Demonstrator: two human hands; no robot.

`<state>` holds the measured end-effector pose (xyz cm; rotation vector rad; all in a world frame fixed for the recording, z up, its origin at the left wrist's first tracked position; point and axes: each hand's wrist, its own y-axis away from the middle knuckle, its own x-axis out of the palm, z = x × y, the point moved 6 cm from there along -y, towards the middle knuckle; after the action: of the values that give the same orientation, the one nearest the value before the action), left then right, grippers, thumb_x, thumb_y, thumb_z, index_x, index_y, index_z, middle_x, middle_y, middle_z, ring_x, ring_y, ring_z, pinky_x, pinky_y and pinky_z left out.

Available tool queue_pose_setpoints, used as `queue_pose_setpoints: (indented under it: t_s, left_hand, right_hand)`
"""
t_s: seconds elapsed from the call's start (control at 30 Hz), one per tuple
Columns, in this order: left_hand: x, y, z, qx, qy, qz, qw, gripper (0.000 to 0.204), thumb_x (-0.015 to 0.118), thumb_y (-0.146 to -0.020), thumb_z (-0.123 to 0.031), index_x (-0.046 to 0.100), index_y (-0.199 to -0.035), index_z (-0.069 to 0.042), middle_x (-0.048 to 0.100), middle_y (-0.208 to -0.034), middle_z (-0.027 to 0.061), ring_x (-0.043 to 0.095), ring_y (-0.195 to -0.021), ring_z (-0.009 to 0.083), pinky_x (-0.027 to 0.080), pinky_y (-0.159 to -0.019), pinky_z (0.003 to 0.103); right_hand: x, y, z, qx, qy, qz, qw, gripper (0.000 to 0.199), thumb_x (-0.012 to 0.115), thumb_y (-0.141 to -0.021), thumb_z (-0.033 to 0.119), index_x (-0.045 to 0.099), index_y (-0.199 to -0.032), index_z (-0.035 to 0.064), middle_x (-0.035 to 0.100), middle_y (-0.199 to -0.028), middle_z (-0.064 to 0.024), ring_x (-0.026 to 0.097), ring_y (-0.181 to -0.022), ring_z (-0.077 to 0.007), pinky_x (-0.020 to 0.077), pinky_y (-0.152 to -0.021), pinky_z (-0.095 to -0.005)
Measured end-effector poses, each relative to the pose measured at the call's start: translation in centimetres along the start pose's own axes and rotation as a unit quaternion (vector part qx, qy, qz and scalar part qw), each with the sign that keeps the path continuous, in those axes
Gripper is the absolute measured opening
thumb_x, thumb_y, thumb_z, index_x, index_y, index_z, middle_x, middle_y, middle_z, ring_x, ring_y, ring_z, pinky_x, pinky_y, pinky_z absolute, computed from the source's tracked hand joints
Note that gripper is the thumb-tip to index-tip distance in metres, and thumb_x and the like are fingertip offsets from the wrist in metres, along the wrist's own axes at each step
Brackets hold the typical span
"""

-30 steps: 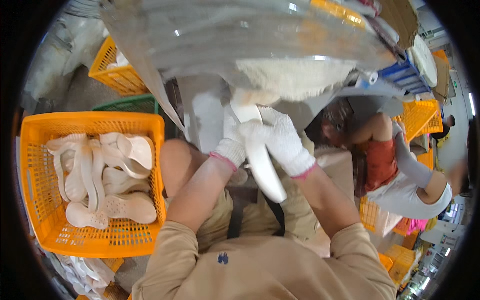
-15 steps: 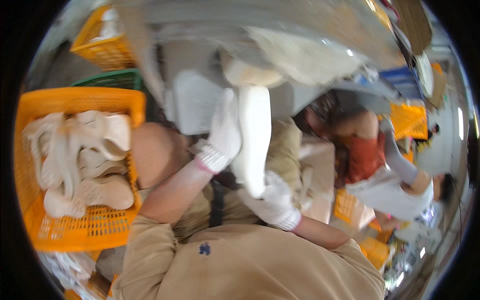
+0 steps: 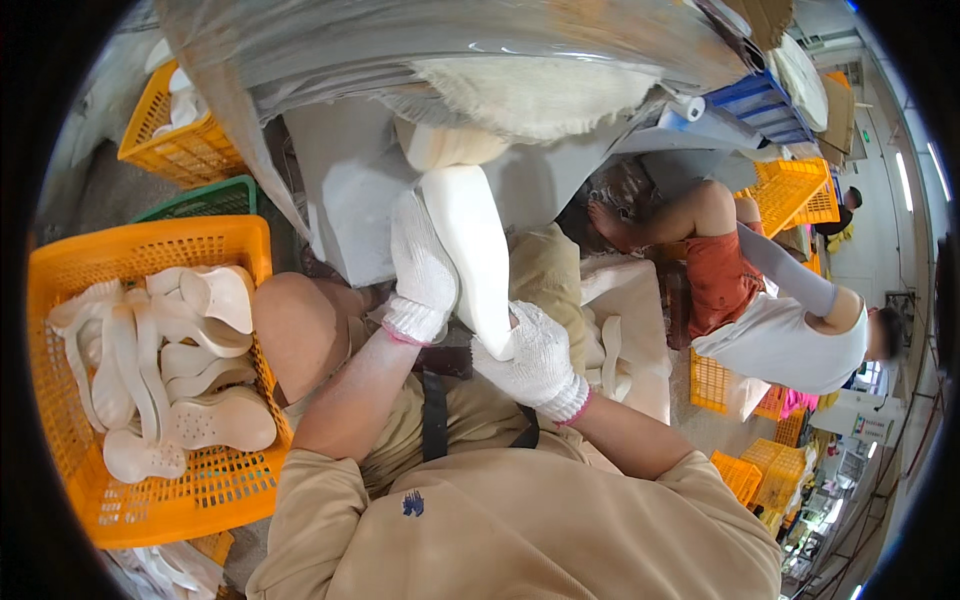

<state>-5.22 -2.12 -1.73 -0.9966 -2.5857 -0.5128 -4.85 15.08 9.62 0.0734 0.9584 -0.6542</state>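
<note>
A long white shoe sole (image 3: 470, 255) stands between my hands, its far end up against the rounded cream wheel (image 3: 455, 146) of the machine. My left hand (image 3: 421, 262), in a white knit glove with a pink cuff edge, lies along the sole's left side, fingers pointing away from me. In a matching glove, my right hand (image 3: 535, 360) grips the sole's near end, with the thumb on it. The undersides of both grips are hidden.
Left of my knee an orange basket (image 3: 150, 240) holds several pale soles. Behind it are a green crate (image 3: 205, 200) and another orange basket (image 3: 190, 150). Plastic sheeting and a ragged cloth (image 3: 540, 95) hang over the wheel. A person in red shorts (image 3: 720, 285) sits at right.
The sole now leans more to the left at its far end, staying at the wheel. Both hands keep hold of it. The whole view has shifted a little and become sharper.
</note>
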Motion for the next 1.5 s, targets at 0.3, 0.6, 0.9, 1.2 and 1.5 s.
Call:
queue_pose_setpoints:
  t_s: [0.3,0.6,0.9,1.2,1.5]
  left_hand:
    - [-0.5,-0.5,2.5,-0.172,0.301,-0.109,0.932,0.047,0.037,-0.119,-0.045,0.061,-0.138,-0.01,0.071,-0.124,0.0097,0.069,-0.113,0.0218,0.059,-0.099,0.038]
    - [1.8,0.1,-0.6,-0.188,0.37,0.032,0.909,0.067,0.051,-0.11,-0.062,0.06,-0.143,-0.004,0.069,-0.134,0.0112,0.069,-0.117,0.0276,0.058,-0.103,0.041]
    - [-3.0,-5.5,-1.7,-0.094,0.214,-0.077,0.969,0.074,0.053,-0.106,-0.068,0.064,-0.136,-0.001,0.074,-0.126,0.0179,0.072,-0.106,0.0319,0.06,-0.098,0.046]
    - [0.2,-2.9,2.0,-0.133,0.395,0.113,0.902,0.049,0.046,-0.111,-0.034,0.058,-0.136,0.006,0.071,-0.125,0.0173,0.069,-0.114,0.0327,0.056,-0.109,0.044]
    - [3.1,2.9,-3.2,0.031,-0.108,0.183,0.977,0.057,0.071,-0.1,-0.043,0.053,-0.136,-0.003,0.057,-0.133,0.0139,0.054,-0.119,0.0294,0.047,-0.101,0.043]
  right_hand:
    - [-0.9,-2.0,1.0,0.031,0.026,0.065,0.997,0.05,0.08,-0.082,0.028,0.07,-0.125,0.0054,0.072,-0.106,-0.0182,0.07,-0.097,-0.0394,0.057,-0.088,-0.0462]
    - [0.5,-0.1,-5.1,0.293,-0.625,-0.002,0.723,0.051,0.085,-0.088,0.008,0.065,-0.134,-0.0016,0.073,-0.124,-0.0096,0.07,-0.109,-0.017,0.0585,-0.094,-0.0345]
    - [3.0,-11.5,-1.1,0.266,-0.509,0.003,0.819,0.035,0.073,-0.092,0.002,0.07,-0.126,-0.006,0.078,-0.109,-0.0139,0.076,-0.1,-0.0227,0.0623,-0.088,-0.0367]
    - [1.5,-7.1,-5.7,0.234,-0.481,0.055,0.843,0.038,0.058,-0.101,0.004,0.064,-0.137,-0.0084,0.076,-0.125,-0.0159,0.074,-0.111,-0.0259,0.0594,-0.1,-0.0378]
    - [-6.7,5.8,-15.4,0.398,-0.242,0.009,0.885,0.045,0.064,-0.104,0.022,0.059,-0.144,0.0009,0.064,-0.138,-0.0083,0.061,-0.125,-0.0193,0.0517,-0.106,-0.0356]
